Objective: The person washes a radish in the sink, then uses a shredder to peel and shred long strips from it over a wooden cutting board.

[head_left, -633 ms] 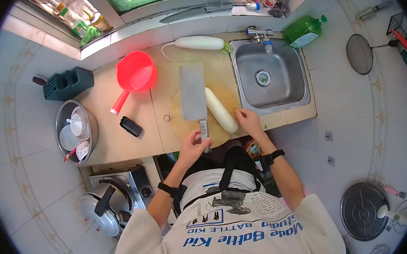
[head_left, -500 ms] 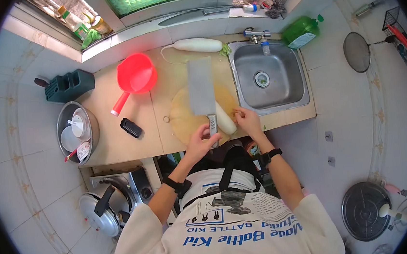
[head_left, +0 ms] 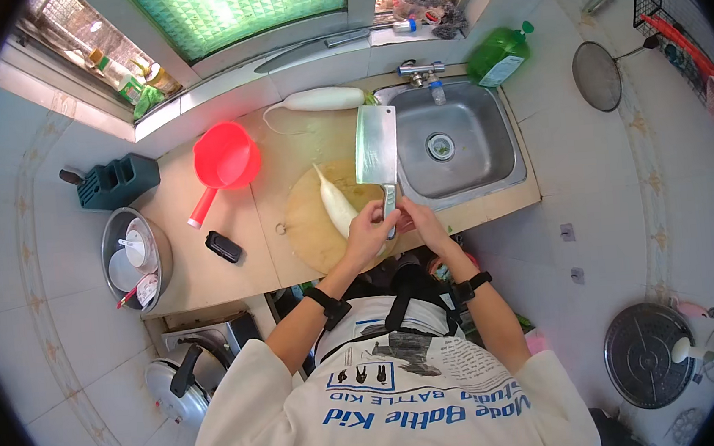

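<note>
My left hand (head_left: 368,232) is closed around the handle of a cleaver (head_left: 377,146), whose broad blade points away from me over the board's right side and the sink's near-left edge. Beside the handle, my right hand (head_left: 425,224) has its fingers bent against or close to it. Those fingers are partly smeared, so their grip is unclear. A peeled white radish (head_left: 337,204) lies on the round wooden cutting board (head_left: 307,240), left of the cleaver, its thin tip pointing away. Another white radish (head_left: 322,99), with a long root, rests at the counter's back.
A steel sink (head_left: 500,164) is set in on the right, with a tap (head_left: 422,70) and a green bottle (head_left: 499,56) behind. Leftward are a red dipper (head_left: 227,155), a small black object (head_left: 223,246), a bowl-filled steel basin (head_left: 161,250) and a green knife block (head_left: 118,183).
The cleaver has moved right, off the radish, and its blade has turned. My right hand has come to its handle. The radish now lies at a different slant. The view has shifted slightly.
</note>
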`<state>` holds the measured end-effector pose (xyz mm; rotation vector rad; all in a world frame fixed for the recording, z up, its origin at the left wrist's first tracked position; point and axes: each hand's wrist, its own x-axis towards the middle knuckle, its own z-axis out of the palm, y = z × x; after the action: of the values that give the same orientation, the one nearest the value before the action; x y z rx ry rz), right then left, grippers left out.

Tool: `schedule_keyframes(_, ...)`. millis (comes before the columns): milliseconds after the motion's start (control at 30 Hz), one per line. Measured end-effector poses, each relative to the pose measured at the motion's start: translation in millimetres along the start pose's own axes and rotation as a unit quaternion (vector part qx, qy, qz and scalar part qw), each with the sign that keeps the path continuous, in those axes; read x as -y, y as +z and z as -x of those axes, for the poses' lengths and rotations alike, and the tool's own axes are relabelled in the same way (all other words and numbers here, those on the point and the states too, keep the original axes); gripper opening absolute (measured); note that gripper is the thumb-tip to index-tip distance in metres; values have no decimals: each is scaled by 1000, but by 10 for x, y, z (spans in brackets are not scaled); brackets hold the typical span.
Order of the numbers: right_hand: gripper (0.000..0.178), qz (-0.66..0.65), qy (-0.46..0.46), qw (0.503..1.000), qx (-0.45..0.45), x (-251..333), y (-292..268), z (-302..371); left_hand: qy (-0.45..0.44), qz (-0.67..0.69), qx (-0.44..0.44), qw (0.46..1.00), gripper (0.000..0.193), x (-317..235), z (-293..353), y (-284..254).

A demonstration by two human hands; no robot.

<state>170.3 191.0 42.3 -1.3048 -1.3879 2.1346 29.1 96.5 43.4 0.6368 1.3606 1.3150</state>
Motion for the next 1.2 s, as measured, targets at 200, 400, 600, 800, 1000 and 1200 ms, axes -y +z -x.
schedule_keyframes(200,34,71,-31,997,18,-145,-14,-167,127,-248,-27,960,36,-66,79,24)
schedule_keyframes(400,34,-135,9,991,15,32,71,-17,232,-443,-89,861,40,-21,199,-309)
schedule_keyframes(600,35,-60,25,995,81,114,-153,107,116,-417,-273,859,64,255,16,-324)
schedule_keyframes(800,35,-98,4,990,97,148,-275,212,-3,-336,-282,899,72,506,-122,-445)
schedule_keyframes(1000,18,-100,-9,995,10,-2,-210,251,-22,-244,-208,947,70,537,-87,-616)
schedule_keyframes(1200,10,-99,46,994,-5,-198,-444,336,23,-469,-133,873,72,114,113,-811)
